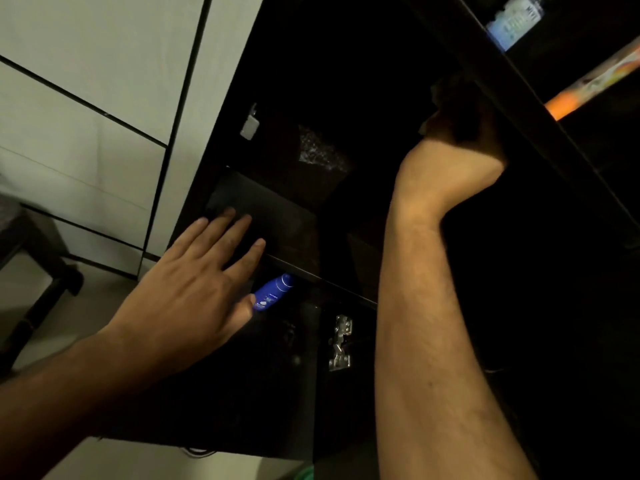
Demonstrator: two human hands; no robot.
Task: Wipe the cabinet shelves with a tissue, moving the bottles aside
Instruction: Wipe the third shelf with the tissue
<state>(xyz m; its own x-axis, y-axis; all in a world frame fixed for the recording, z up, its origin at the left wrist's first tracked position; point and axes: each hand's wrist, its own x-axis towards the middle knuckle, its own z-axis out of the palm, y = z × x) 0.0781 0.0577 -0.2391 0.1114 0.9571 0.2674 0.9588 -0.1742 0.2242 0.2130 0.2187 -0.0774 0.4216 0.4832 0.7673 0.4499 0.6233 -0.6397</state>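
The dark cabinet fills the middle and right of the head view. My left hand (197,271) reaches toward the lower shelf (277,223), fingers straight and spread over its front edge, holding nothing. Just below that shelf stands a blue bottle (273,292), partly hidden by my thumb. My right hand (457,150) is raised to the underside of an upper shelf (512,84), fingers curled around something dark; a pale scrap, perhaps the tissue (424,128), shows at its left edge. Up on that shelf are a clear bottle with a white-blue label (516,19) and an orange pack (588,81).
A metal door hinge (341,342) is fixed on the inner panel below my right arm. A white clip (250,124) sits on the cabinet's side wall. White panelled doors (86,98) stand to the left, with a dark stool (38,258) on the floor.
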